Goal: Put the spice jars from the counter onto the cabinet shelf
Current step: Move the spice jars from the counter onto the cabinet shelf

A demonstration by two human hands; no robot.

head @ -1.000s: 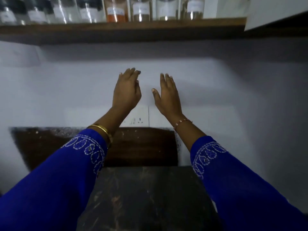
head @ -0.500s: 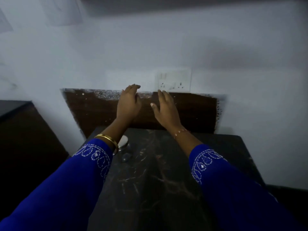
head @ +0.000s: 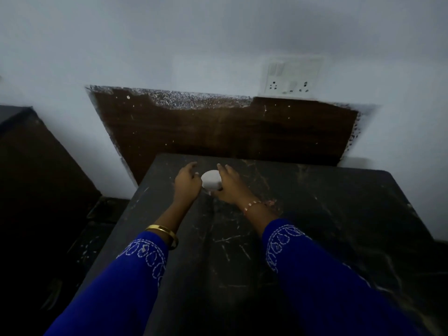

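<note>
A spice jar with a white lid point(head: 211, 181) stands on the dark marble counter point(head: 315, 214), near its far left edge. My left hand point(head: 188, 182) lies against the jar's left side with its fingers reaching past it. From the right, my right hand point(head: 231, 187) closes on the jar, with the thumb curled in below the lid. The jar's body is hidden between the two hands. The cabinet shelf is out of view.
A brown wooden panel point(head: 242, 132) backs the counter on the white wall. A white socket plate point(head: 289, 77) sits above it at the right. A dark cabinet or surface point(head: 36, 166) stands to the left, beyond a gap.
My view dropped from the shelf of jars to the counter. Both hands came down from the wall and moved in on the white-lidded jar.
</note>
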